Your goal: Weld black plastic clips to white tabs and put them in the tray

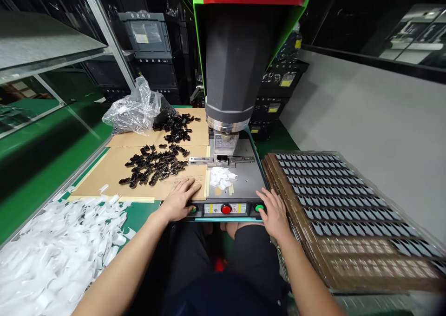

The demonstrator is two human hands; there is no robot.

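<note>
My left hand rests on the front corner of the machine, fingers stretched over the cardboard and thumb on the left green button. On the other side my right hand lies with fingers spread, its thumb at the right green button. Between them sits a red button on the front panel. Above the grey machine bed the press head is down over a metal fixture, with a small black part under it. Small white pieces lie in front of the fixture.
Black plastic parts are scattered on the cardboard, near a clear plastic bag. A heap of white pieces covers the left front. Stacked brown trays holding rows of grey parts stand at right. Crates are stacked behind.
</note>
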